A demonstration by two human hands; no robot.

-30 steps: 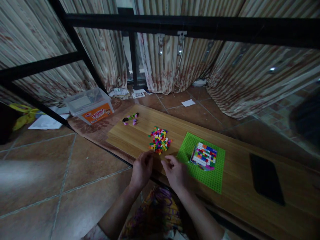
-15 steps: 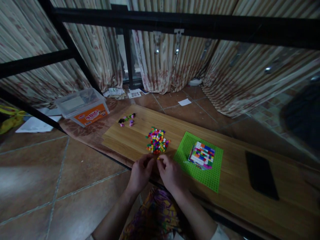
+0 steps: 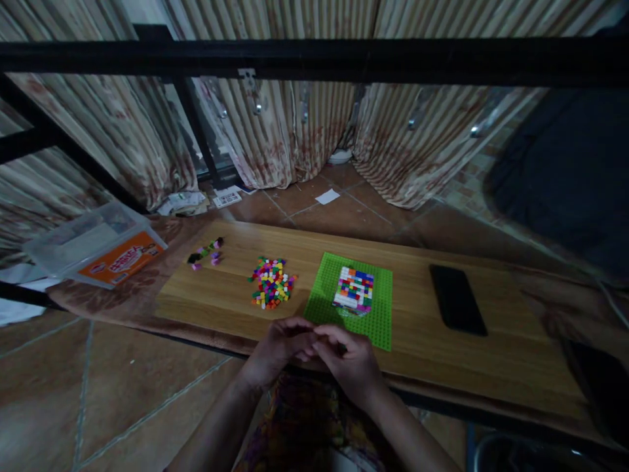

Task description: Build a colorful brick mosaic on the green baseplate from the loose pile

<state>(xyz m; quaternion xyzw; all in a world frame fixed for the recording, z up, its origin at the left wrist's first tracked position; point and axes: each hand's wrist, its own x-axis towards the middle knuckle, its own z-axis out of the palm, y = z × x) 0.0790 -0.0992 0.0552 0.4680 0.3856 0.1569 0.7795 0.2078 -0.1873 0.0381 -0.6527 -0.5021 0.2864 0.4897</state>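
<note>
My left hand [image 3: 284, 346] and my right hand [image 3: 346, 357] meet at the table's near edge, fingertips touching. Both are closed in a pinch. A small yellow building brick showed at my right fingertips a moment ago; now the fingers hide whatever is between them. Just beyond, on the right, lies a green baseplate [image 3: 319, 282] bearing a block-shaped build of mixed coloured bricks [image 3: 354, 288], white along its left side. To the left of the plate, a pile of small loose bricks [image 3: 272, 282] in many colours is spread on the wooden tabletop [image 3: 236, 314].
Several black, green and purple pieces [image 3: 206, 252] lie at the table's far left. A clear plastic box [image 3: 108, 246] with an orange label stands beyond that end. A black phone-like slab [image 3: 457, 299] rests on the right. A dark bar [image 3: 314, 59] crosses before the curtains.
My hands have come together and shifted from beside the brick pile towards the baseplate's near side. The yellow brick at my right fingertips is now hidden. The view has turned right.
</note>
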